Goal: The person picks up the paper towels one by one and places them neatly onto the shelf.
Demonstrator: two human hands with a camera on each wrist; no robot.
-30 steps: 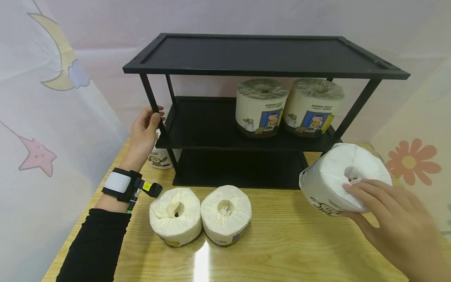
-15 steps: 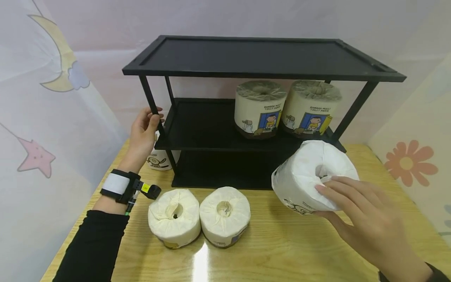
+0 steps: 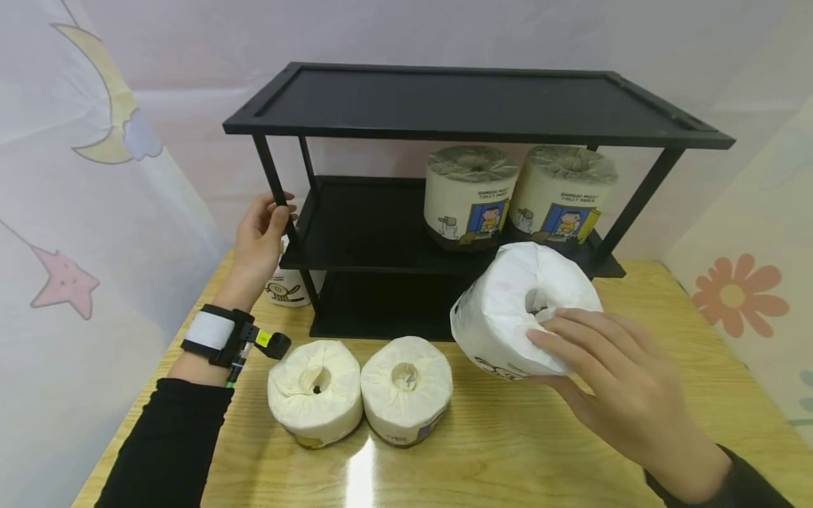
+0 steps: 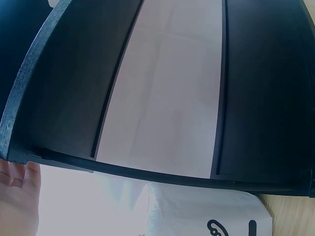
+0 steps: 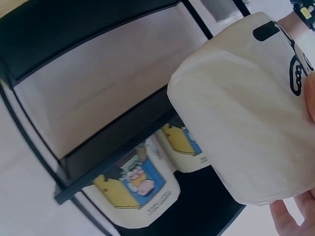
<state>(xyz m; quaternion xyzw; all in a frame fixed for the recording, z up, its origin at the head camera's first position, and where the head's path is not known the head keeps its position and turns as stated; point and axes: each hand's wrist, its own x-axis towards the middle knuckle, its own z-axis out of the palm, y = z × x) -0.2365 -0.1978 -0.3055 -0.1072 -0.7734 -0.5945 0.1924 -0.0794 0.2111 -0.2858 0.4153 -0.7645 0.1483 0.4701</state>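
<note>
In the head view my right hand point(image 3: 612, 384) grips a white-wrapped toilet roll point(image 3: 498, 317), tilted and held in the air before the lower right part of a black rack point(image 3: 444, 102). Its fingertips are at the roll's hollow core and the thumb is underneath. The roll's plain wrapped end point(image 5: 236, 123) fills much of the right wrist view. My left hand point(image 3: 257, 233) holds the rack's front left post point(image 3: 269, 169). On the middle shelf, two cream printed toilet rolls, one left point(image 3: 466, 204) and one right point(image 3: 562, 201), stand upright side by side.
Two cream toilet rolls, left point(image 3: 314, 416) and right point(image 3: 406, 416), stand on the wooden table point(image 3: 495, 451) before the rack. Another white roll point(image 3: 286, 288) is partly hidden behind the left post. A patterned cloth backdrop point(image 3: 406, 35) surrounds the table.
My right hand has carried the white toilet roll leftward, from beyond the rack's right end to before its lower shelf. The left hand has stayed on the post.
</note>
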